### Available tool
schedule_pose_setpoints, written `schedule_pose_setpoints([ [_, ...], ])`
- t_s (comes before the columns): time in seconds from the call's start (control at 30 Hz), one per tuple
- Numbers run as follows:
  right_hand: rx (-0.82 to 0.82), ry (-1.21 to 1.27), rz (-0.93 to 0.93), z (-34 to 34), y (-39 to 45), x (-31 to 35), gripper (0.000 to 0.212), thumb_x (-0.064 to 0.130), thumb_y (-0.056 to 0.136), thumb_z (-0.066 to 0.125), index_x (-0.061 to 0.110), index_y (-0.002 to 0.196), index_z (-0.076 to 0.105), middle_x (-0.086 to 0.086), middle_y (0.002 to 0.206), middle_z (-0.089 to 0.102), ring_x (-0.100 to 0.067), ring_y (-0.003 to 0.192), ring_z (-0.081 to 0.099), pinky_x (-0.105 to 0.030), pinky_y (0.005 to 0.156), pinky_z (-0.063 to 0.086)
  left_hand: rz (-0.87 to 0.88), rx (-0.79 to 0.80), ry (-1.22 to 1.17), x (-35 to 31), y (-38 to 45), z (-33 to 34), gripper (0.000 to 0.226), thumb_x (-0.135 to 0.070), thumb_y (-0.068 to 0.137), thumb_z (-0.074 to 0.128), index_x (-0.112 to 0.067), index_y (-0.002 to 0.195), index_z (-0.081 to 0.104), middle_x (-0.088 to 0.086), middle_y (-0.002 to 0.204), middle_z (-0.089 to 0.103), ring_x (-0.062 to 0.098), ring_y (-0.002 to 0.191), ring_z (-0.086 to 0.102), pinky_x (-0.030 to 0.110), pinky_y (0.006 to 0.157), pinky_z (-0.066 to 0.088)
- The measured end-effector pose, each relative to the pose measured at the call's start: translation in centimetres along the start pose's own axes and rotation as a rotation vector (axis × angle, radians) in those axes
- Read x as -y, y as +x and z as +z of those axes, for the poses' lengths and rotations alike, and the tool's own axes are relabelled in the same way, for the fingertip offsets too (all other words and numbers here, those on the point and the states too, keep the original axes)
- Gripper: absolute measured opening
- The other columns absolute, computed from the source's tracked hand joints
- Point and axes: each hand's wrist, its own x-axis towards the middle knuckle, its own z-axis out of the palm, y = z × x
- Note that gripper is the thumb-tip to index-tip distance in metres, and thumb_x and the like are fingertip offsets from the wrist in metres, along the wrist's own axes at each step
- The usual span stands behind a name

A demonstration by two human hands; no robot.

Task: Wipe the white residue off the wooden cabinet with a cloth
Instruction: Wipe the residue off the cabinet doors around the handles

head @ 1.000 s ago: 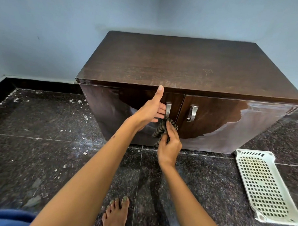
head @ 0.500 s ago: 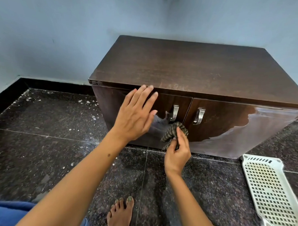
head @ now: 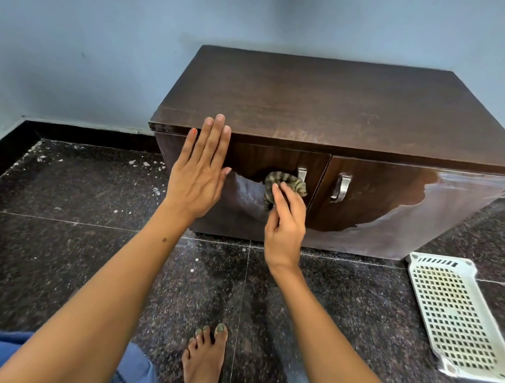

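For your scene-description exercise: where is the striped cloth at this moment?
In the head view, the striped cloth is bunched against the left door of the wooden cabinet, beside that door's metal handle, held there by the right hand.

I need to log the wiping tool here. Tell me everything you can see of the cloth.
The cloth is a small bunched rag with dark and pale olive-grey stripes, soft and crumpled. The right hand grips it from below, fingers curled over its lower part, and presses it against the left door of the wooden cabinet, just left of that door's metal handle. Its underside is hidden.
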Motion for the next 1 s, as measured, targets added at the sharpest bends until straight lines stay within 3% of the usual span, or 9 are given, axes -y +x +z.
schedule_pose_setpoints([
  [0.1,0.108,-0.064,0.077,0.6,-0.5,-0.4,0.037,-0.005,0.087,0.048,-0.002,0.122,0.060,-0.017,0.128,0.057,-0.032,0.122,0.048,-0.034,0.108,0.032,0.008,-0.012,-0.005,0.3,-0.3,0.3,0.062,-0.030,0.099,0.028,-0.001,0.149,0.004,0.018,0.157,0.006,0.030,0.146,0.005,0.044,0.118,0.007],
  [0.17,0.158,-0.096,0.130,0.8,-0.9,-0.8,0.039,-0.007,0.086,0.050,-0.001,0.123,0.059,-0.016,0.130,0.056,-0.034,0.124,0.048,-0.035,0.109,0.032,0.019,-0.031,0.001,0.3,-0.2,0.5,0.062,-0.031,0.099,0.028,-0.002,0.149,0.005,0.018,0.157,0.007,0.029,0.145,0.006,0.044,0.118,0.006],
  [0.33,0.139,-0.076,0.096,0.7,-0.3,-0.4,0.041,-0.007,0.087,0.051,-0.001,0.127,0.056,-0.018,0.134,0.052,-0.029,0.128,0.045,-0.024,0.113,0.021,0.023,-0.065,0.028,0.8,-0.4,1.4,0.064,-0.032,0.098,0.030,-0.003,0.149,0.002,0.020,0.156,0.007,0.033,0.145,0.005,0.045,0.118,0.003],
  [0.53,0.204,-0.163,0.112,1.1,-1.1,-0.5,0.044,-0.010,0.087,0.051,0.000,0.129,0.055,-0.014,0.139,0.048,-0.040,0.130,0.040,-0.018,0.112,0.008,0.004,-0.022,0.094,0.5,-2.5,3.6,0.068,-0.034,0.098,0.025,-0.003,0.147,-0.010,0.018,0.153,-0.024,0.027,0.142,-0.021,0.044,0.117,-0.005],
  [0.63,0.177,-0.122,0.118,1.2,-0.7,-0.1,0.043,-0.011,0.087,0.050,-0.001,0.129,0.054,-0.016,0.139,0.047,-0.041,0.130,0.040,-0.014,0.113,0.006,-0.018,-0.026,0.076,-0.1,-2.5,4.2,0.069,-0.035,0.097,0.024,-0.001,0.146,-0.011,0.021,0.154,-0.010,0.028,0.143,-0.019,0.043,0.118,-0.003],
  [0.8,0.136,-0.120,0.113,2.0,-0.5,0.7,0.045,-0.011,0.086,0.050,0.000,0.130,0.053,-0.014,0.141,0.045,-0.034,0.133,0.033,-0.016,0.114,0.008,-0.006,-0.028,0.047,-1.3,-2.8,4.8,0.069,-0.035,0.097,0.024,0.001,0.146,-0.010,0.019,0.154,0.001,0.031,0.144,0.003,0.043,0.118,0.000],
  [0.93,0.245,-0.191,0.114,1.5,-1.3,0.2,0.046,-0.013,0.086,0.050,0.003,0.129,0.055,-0.009,0.141,0.047,-0.032,0.135,0.033,-0.035,0.112,0.022,-0.012,-0.019,0.052,-1.3,-2.8,4.9,0.069,-0.036,0.097,0.021,0.001,0.145,-0.012,0.018,0.154,-0.001,0.030,0.144,0.002,0.044,0.117,0.001],
  [1.0,0.242,-0.184,0.146,1.3,-1.0,0.3,0.044,-0.011,0.088,0.049,0.003,0.130,0.054,-0.008,0.141,0.047,-0.031,0.136,0.033,-0.032,0.114,0.022,-0.009,-0.019,0.050,-1.2,-2.8,4.8,0.069,-0.036,0.097,0.021,0.001,0.146,-0.011,0.018,0.154,-0.001,0.030,0.144,0.001,0.044,0.117,0.001],
])
